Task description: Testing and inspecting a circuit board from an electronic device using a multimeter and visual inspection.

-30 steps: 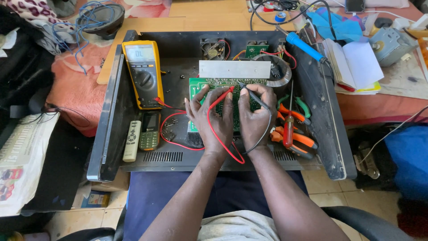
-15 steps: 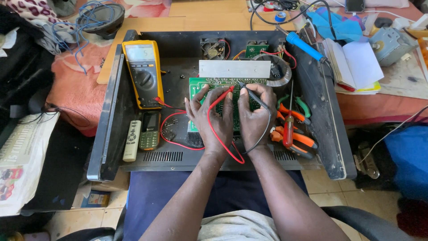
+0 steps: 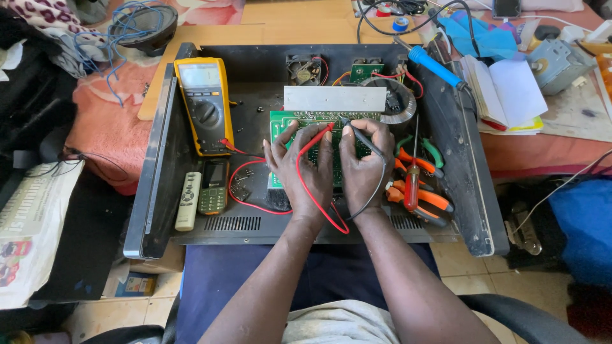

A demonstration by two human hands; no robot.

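Under both hands lies the green circuit board.

Both forearms are stretched forward from the bottom of the view, drawn close together so that the wrists lie nearly side by side. The left hand is held palm down with its fingers spread and bent slightly at the knuckles, while a thin red rod is pinched near its thumb side. The right hand is likewise turned palm down, its fingers curled and closed around a thin black rod.
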